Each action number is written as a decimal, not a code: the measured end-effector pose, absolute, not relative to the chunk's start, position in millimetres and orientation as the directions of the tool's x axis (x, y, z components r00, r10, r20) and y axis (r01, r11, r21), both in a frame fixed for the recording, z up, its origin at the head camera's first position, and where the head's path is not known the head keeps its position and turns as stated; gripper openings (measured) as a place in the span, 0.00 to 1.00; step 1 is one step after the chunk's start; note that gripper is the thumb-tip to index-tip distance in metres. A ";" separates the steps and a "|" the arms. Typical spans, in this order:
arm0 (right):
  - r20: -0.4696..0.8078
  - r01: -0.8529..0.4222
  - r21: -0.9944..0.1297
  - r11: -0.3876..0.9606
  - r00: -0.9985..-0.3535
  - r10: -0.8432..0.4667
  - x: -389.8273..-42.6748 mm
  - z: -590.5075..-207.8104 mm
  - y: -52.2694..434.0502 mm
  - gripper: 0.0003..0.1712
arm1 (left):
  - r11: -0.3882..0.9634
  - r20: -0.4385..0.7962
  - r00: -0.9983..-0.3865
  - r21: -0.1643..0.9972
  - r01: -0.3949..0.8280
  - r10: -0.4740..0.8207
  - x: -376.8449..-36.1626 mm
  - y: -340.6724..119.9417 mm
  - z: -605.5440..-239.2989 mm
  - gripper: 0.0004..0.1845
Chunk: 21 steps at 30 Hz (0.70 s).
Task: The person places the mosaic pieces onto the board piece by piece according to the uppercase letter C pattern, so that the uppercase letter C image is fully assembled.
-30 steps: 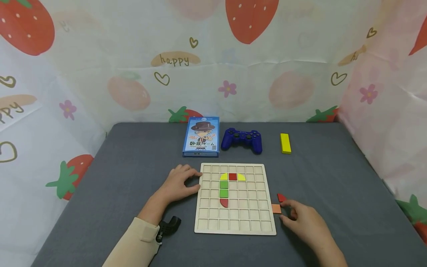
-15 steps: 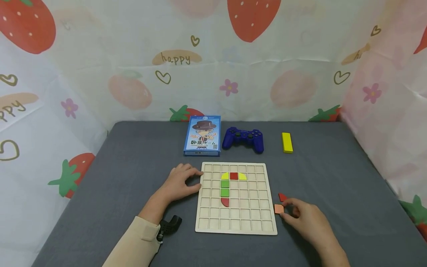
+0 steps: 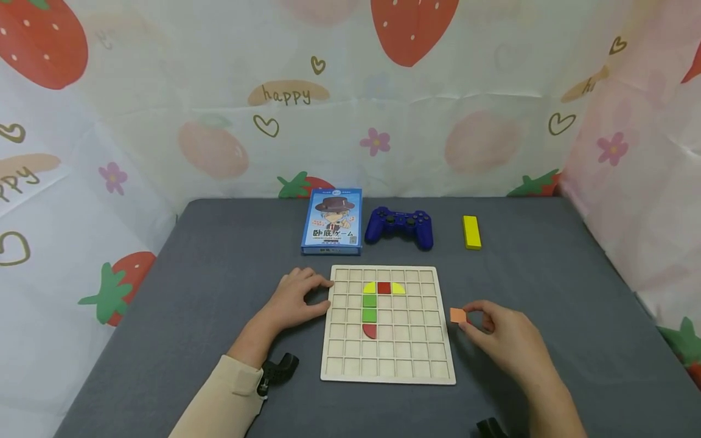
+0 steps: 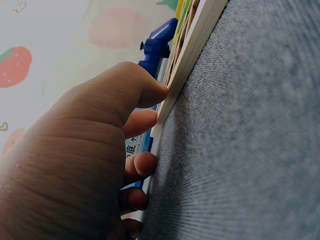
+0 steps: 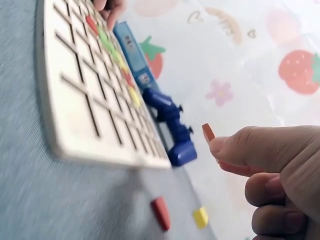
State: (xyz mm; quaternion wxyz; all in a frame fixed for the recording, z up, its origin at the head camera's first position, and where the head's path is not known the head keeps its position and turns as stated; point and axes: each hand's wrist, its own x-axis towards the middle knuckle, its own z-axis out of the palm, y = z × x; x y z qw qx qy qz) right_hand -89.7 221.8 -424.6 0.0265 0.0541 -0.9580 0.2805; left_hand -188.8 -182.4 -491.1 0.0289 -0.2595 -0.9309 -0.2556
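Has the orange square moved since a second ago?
Yes. The orange square has left the table beside the board's lower right edge; the right hand now pinches it higher up along that edge.

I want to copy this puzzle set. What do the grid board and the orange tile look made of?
Grid board: likely pale unfinished wood, matte with thin raised slats. Orange square tile, pinched by the right hand: probably painted wood, flat matte colour; plastic is possible.

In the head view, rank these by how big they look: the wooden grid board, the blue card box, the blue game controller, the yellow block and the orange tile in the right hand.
1. Wooden grid board, the largest.
2. Blue card box.
3. Blue game controller; close to the box in apparent size, so that ranking is unsure.
4. Yellow block.
5. Orange tile, pinched by the right hand, the smallest.
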 end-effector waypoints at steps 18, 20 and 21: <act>0.134 -0.258 -0.527 0.810 -0.966 -0.220 -107.8 -390.7 168.6 0.15 | 0.724 0.204 -0.856 0.462 0.512 0.475 -186.1 -183.9 -490.3 0.18; 0.144 -0.269 -0.521 0.810 -0.963 -0.227 -108.9 -389.4 161.9 0.14 | 0.723 0.206 -0.855 0.462 0.514 0.476 -186.7 -183.5 -490.2 0.18; 0.145 -0.272 -0.520 0.810 -0.962 -0.230 -109.2 -388.9 158.4 0.15 | 0.722 0.206 -0.855 0.463 0.514 0.476 -186.9 -183.3 -490.2 0.18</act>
